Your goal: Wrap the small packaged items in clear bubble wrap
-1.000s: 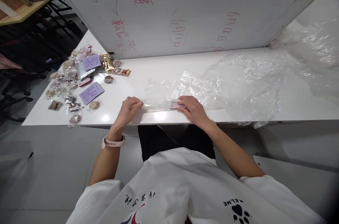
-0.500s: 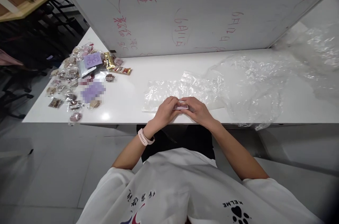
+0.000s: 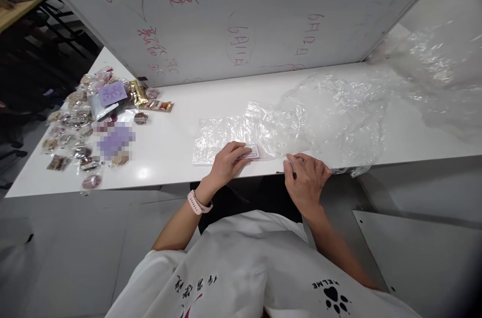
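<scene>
My left hand (image 3: pixel 228 161) is closed on a small white flat piece with a dark red printed border (image 3: pixel 250 152), gripped between thumb and fingers. Whether it is a card or a thin box I cannot tell. Clear plastic film (image 3: pixel 222 132) lies just beyond that hand. At the table's front edge, my right hand (image 3: pixel 307 177) is closed, with its fingers curled. A thin dark bit (image 3: pixel 280 172) shows beside its thumb; what the fingers hold is mostly hidden. More crumpled film (image 3: pixel 339 117) spreads beyond and to the right of this hand.
On the white table's (image 3: pixel 181 142) left end lies a pile of wrapped snacks (image 3: pixel 77 120), with purple cards (image 3: pixel 113 93), a gold packet (image 3: pixel 137 92) and a red-brown sachet (image 3: pixel 158 106). A whiteboard (image 3: pixel 211 32) with red writing stands along the back.
My right hand has let go of the small white piece and moved right along the table edge. My left hand still holds it. The view has shifted to the right.
</scene>
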Tool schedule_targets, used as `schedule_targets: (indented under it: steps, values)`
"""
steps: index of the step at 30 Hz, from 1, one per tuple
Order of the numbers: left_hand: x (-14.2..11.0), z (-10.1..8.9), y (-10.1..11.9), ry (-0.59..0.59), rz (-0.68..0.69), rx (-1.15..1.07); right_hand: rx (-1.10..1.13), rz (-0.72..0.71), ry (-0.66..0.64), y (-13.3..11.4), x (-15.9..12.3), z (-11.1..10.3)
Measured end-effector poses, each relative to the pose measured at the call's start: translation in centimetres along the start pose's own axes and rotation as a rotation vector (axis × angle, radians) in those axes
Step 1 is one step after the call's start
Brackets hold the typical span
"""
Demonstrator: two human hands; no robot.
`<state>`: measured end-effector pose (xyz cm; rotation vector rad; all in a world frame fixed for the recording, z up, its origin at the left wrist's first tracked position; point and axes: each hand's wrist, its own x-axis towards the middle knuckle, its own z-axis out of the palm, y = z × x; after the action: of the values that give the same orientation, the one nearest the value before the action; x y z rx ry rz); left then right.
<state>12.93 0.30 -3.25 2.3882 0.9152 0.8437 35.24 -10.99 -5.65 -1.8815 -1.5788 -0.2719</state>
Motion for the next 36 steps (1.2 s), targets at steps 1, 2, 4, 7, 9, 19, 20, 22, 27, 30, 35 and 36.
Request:
schedule_targets:
  steps: [1, 2, 4, 7, 9, 19, 20, 22, 27, 30, 35, 36]
  values:
    - [0.0, 0.0, 0.1, -0.005, 0.003, 0.010, 0.019, 0.015, -0.020, -0.3, 0.3, 0.0]
    - [0.0, -0.1, 0.2, -0.010, 0.007, 0.018, 0.048, 0.033, -0.038, -0.6, 0.6, 0.0]
    - [-0.1, -0.1, 0.6, -0.011, 0.020, 0.026, 0.150, 0.065, -0.081, -1.4, 1.2, 0.2]
    - [-0.3, -0.1, 1.1, 0.013, 0.037, 0.029, 0.392, 0.169, -0.160, -2.5, 2.0, 0.6]
    - [-0.5, 0.1, 1.4, 0.039, 0.040, 0.041, 0.557, 0.296, -0.210, -3.0, 2.5, 0.8]
    - [-1.1, 1.0, 2.0, 0.080, 0.001, 0.056, 0.687, 0.680, -0.263, -1.7, 6.4, 2.6]
    - [-1.1, 1.0, 2.0, 0.084, -0.005, 0.046, 0.741, 0.724, -0.218, -1.6, 6.2, 2.8]
    - [-1.2, 1.1, 2.1, 0.091, -0.004, 0.041, 0.844, 0.777, -0.103, -1.8, 5.6, 2.8]
    - [-1.2, 1.5, 1.9, 0.076, 0.054, 0.140, 0.943, 0.714, -0.122, -2.9, 4.3, 1.7]
    - [-1.2, 1.5, 1.8, 0.070, 0.070, 0.173, 0.966, 0.695, -0.183, -3.0, 3.9, 1.8]
    - [-1.1, 1.5, 2.1, 0.051, 0.078, 0.206, 0.921, 0.699, 0.014, -4.4, 3.2, 3.2]
    - [-1.1, 1.5, 2.3, 0.052, 0.081, 0.217, 0.895, 0.666, 0.042, -5.0, 2.9, 3.4]
